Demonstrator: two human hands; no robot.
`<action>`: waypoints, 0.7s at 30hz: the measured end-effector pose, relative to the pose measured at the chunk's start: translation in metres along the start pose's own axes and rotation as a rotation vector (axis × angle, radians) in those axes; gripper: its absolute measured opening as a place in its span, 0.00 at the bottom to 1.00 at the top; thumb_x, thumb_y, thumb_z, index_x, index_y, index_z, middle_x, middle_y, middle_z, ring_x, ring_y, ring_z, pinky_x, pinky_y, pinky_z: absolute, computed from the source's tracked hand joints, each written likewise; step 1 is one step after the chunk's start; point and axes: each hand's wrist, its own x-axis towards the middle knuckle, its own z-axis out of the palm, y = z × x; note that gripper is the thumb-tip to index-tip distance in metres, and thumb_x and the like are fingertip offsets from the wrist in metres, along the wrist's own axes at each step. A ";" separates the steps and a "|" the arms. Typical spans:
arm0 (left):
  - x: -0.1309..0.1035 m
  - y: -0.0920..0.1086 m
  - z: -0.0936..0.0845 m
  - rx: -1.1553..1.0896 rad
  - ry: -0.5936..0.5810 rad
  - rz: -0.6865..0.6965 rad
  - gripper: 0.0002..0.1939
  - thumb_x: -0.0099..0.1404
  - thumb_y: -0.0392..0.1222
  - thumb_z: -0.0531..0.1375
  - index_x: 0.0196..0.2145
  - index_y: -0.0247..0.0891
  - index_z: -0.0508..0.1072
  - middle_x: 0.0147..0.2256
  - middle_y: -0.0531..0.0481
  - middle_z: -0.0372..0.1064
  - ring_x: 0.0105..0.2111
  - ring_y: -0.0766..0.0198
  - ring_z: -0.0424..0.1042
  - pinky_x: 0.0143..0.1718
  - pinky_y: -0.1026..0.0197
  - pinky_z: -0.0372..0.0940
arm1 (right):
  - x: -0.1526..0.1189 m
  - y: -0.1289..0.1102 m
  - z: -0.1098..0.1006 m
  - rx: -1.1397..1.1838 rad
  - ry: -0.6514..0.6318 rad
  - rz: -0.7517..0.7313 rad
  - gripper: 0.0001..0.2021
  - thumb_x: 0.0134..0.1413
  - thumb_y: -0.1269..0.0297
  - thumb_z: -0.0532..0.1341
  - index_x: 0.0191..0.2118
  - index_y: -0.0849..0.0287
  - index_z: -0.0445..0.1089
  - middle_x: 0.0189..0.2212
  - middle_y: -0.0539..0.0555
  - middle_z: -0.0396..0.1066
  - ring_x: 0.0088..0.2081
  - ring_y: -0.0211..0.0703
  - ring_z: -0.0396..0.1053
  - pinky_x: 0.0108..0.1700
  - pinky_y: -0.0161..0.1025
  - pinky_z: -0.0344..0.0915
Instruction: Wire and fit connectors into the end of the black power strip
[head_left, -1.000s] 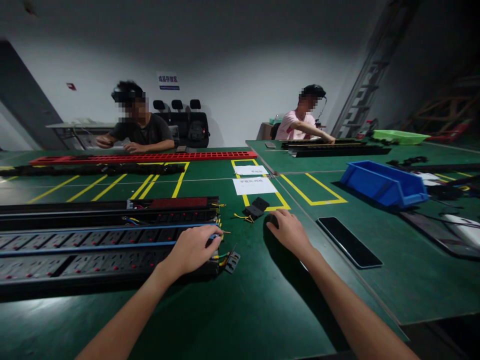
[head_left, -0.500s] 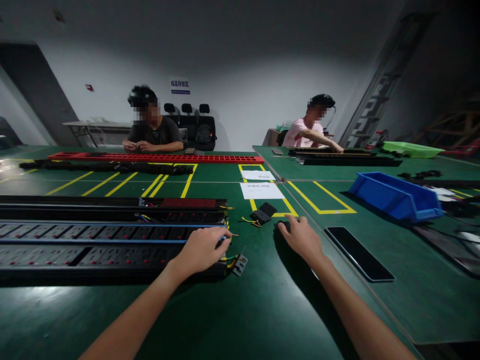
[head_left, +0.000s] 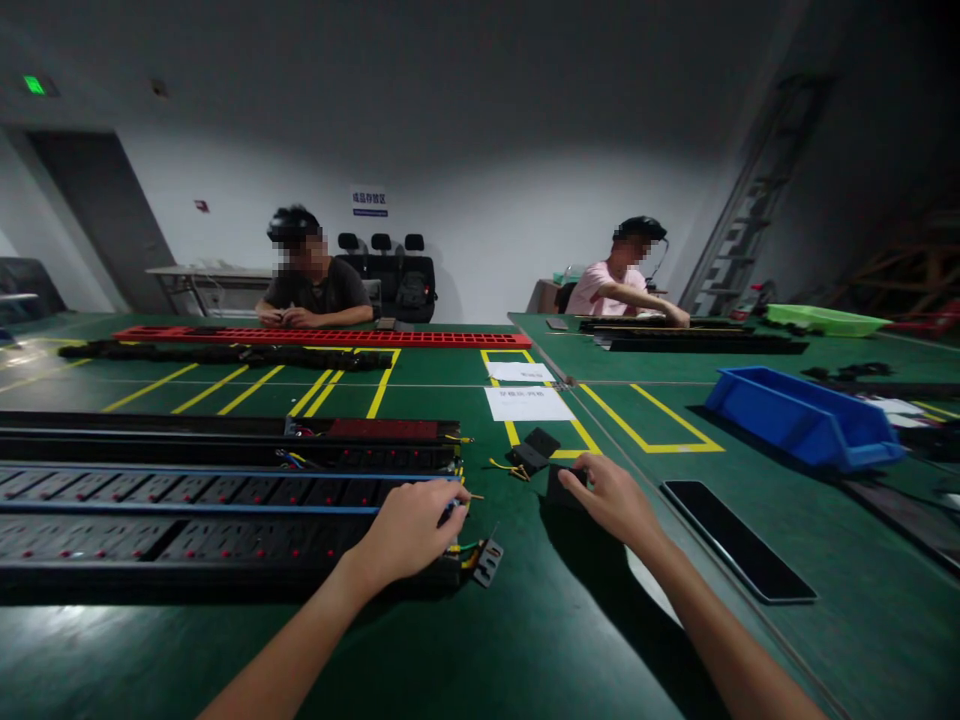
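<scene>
My left hand [head_left: 416, 527] rests at the right end of a long black power strip [head_left: 247, 538] with rows of sockets. Its thumb and fingers are closed on a thin wire [head_left: 476, 497], whose brass-coloured tip pokes out past them. Just in front of that strip end, a small grey socket plate [head_left: 488, 563] hangs on green and yellow wires. Over the bare green table, my right hand [head_left: 616, 505] pinches a small black plastic block [head_left: 564, 487] between thumb and fingers. Behind the block lie a flat black piece [head_left: 537, 448] and a short yellow wire [head_left: 504, 465].
A phone [head_left: 739, 540] lies to the right of my right arm, with a blue bin [head_left: 802, 418] beyond it. White paper sheets [head_left: 529, 404] lie farther back. Across the table [head_left: 517, 640], two people sit working near a long red strip [head_left: 322, 337] and black profiles [head_left: 697, 343].
The view has tilted slightly up, so everything sits lower. My right hand has brought the black block up into clearer sight. My left hand keeps its place on the strip end.
</scene>
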 end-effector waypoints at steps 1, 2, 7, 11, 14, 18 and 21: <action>0.000 0.000 0.001 0.001 0.000 0.001 0.13 0.72 0.43 0.53 0.46 0.42 0.76 0.45 0.49 0.79 0.45 0.54 0.78 0.45 0.52 0.69 | -0.001 -0.003 -0.001 0.037 0.007 -0.047 0.15 0.64 0.50 0.55 0.37 0.56 0.69 0.36 0.56 0.72 0.37 0.50 0.70 0.37 0.41 0.60; 0.000 0.000 0.001 0.003 0.002 0.002 0.13 0.72 0.42 0.53 0.46 0.42 0.76 0.45 0.49 0.79 0.45 0.54 0.78 0.45 0.52 0.69 | -0.003 -0.007 -0.001 0.073 0.007 -0.086 0.15 0.64 0.50 0.55 0.37 0.56 0.69 0.35 0.55 0.71 0.36 0.49 0.70 0.36 0.41 0.59; 0.001 0.000 0.002 0.001 -0.006 0.006 0.13 0.72 0.43 0.54 0.47 0.42 0.76 0.46 0.49 0.79 0.46 0.54 0.77 0.47 0.52 0.69 | -0.013 -0.033 0.002 0.268 -0.003 -0.227 0.13 0.65 0.52 0.56 0.34 0.55 0.66 0.28 0.50 0.65 0.30 0.43 0.64 0.32 0.38 0.56; 0.002 -0.001 0.002 0.001 -0.015 0.007 0.13 0.73 0.43 0.53 0.47 0.43 0.76 0.47 0.49 0.78 0.46 0.54 0.77 0.47 0.52 0.69 | -0.021 -0.048 0.014 0.408 0.007 -0.229 0.14 0.67 0.52 0.55 0.33 0.55 0.64 0.25 0.47 0.61 0.27 0.40 0.61 0.31 0.37 0.55; 0.002 -0.001 0.001 0.004 -0.011 0.018 0.13 0.73 0.42 0.53 0.47 0.42 0.76 0.47 0.49 0.78 0.46 0.54 0.77 0.46 0.53 0.69 | -0.025 -0.054 0.024 0.435 -0.007 -0.196 0.12 0.67 0.53 0.55 0.34 0.55 0.63 0.24 0.47 0.61 0.26 0.40 0.60 0.31 0.37 0.55; 0.002 -0.002 0.003 0.005 -0.007 0.024 0.13 0.72 0.42 0.53 0.47 0.42 0.76 0.46 0.49 0.79 0.46 0.55 0.77 0.46 0.53 0.69 | -0.028 -0.058 0.031 0.450 -0.067 -0.216 0.08 0.65 0.58 0.56 0.35 0.55 0.63 0.24 0.47 0.64 0.26 0.40 0.62 0.30 0.37 0.56; 0.002 -0.002 0.004 0.008 -0.006 0.020 0.13 0.72 0.42 0.53 0.48 0.43 0.76 0.47 0.49 0.78 0.46 0.54 0.77 0.47 0.53 0.69 | -0.030 -0.062 0.032 0.414 -0.095 -0.279 0.06 0.63 0.61 0.57 0.35 0.55 0.64 0.28 0.50 0.66 0.29 0.41 0.65 0.33 0.38 0.58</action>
